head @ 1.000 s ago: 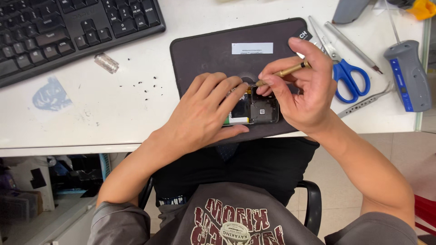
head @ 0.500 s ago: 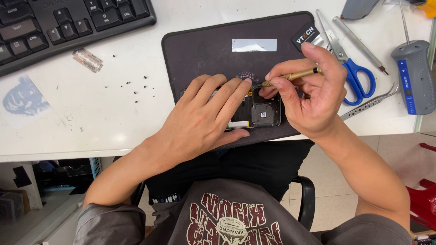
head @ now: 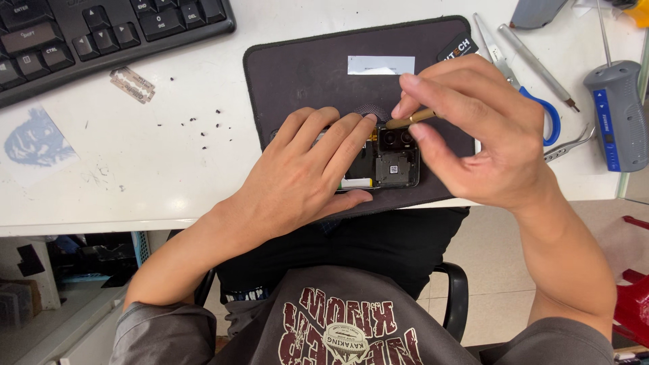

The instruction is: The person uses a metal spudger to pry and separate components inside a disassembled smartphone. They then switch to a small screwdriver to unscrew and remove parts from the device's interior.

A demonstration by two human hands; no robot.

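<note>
Dark grey mat (head: 304, 74), black keyboard (head: 101, 34), blue-handled scissors (head: 551, 115), brass-coloured tool (head: 412, 119).

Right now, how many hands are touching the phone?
2. The left hand lies flat on the open phone; the right hand holds a small brass tool over its top corner.

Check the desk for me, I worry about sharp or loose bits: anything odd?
Yes. A bare razor blade lies loose on the white desk below the keyboard, and tiny dark specks are scattered beside the dark mat.
</note>
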